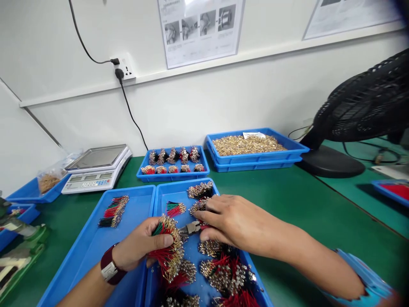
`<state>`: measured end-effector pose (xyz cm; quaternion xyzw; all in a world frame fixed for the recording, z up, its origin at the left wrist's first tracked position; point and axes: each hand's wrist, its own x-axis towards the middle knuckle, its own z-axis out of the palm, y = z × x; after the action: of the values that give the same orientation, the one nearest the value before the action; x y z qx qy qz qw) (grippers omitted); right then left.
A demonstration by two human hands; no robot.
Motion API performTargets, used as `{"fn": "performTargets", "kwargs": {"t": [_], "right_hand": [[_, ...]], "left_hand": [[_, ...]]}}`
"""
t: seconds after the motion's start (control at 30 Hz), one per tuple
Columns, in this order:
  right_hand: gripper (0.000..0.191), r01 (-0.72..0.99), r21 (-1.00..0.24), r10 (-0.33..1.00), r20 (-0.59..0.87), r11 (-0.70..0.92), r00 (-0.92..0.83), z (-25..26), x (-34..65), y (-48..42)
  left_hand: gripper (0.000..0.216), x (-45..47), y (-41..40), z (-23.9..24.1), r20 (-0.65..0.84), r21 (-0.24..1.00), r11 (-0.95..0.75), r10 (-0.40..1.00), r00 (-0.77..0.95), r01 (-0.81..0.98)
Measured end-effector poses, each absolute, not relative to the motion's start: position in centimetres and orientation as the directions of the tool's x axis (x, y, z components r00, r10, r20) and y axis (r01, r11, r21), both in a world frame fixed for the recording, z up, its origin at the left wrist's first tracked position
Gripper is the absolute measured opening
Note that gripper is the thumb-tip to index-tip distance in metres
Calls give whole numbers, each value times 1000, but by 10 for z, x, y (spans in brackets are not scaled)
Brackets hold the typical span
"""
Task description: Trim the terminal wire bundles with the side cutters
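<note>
The left hand (139, 243) is closed around a thick bundle of red and black wires tipped with brass crimp terminals (171, 260), its thumb pressed across the wires, and a dark red watch (110, 267) sits on that wrist. The right hand (233, 221) comes in from 3 o'clock, its fingers curled shut over a pair of small pliers (189, 229). The pliers' steel nose points toward the bundle, and the rest of the tool is hidden under the fingers.

Both hands work above a blue plastic tray (187, 188) holding many more clusters of wires and terminals, heaped mostly toward its 6 o'clock end. Just beside it at 9 o'clock lies a second blue tray (86, 260), with a small group of red and black wires (114, 212) near its far end.

Farther off on the green bench (297, 213), a blue tray of sorted wire bundles (172, 179) stands at 12 o'clock. A wider blue tray heaped with loose brass terminals (249, 145) sits toward 1 o'clock, on top of another tray. A digital weighing scale (97, 168) stands at 11 o'clock beside a clear bag of brass parts (49, 181). A black fan (361, 100) stands at 2 o'clock, and a printed instruction sheet (200, 32) hangs on the wall above.
</note>
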<state>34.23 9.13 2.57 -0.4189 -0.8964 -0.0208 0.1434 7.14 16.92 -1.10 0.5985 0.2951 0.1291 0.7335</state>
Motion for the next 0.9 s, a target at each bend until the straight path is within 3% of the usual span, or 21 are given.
{"fn": "performTargets", "kwargs": {"t": [0.2, 0.57, 0.73, 0.9], "right_hand": [[52, 747, -111, 744, 265, 656, -614, 24, 340, 92], [46, 757, -116, 758, 237, 644, -608, 27, 341, 90], [46, 739, -153, 747, 270, 656, -608, 31, 344, 89], [43, 780, -85, 760, 310, 620, -570, 31, 346, 89]], "left_hand": [[49, 70, 170, -16, -319, 932, 330, 546, 775, 151], [49, 72, 169, -16, -313, 944, 276, 579, 752, 180], [52, 72, 169, -14, -289, 957, 192, 614, 735, 216], [50, 70, 171, -13, -242, 957, 22, 613, 752, 290]]}}
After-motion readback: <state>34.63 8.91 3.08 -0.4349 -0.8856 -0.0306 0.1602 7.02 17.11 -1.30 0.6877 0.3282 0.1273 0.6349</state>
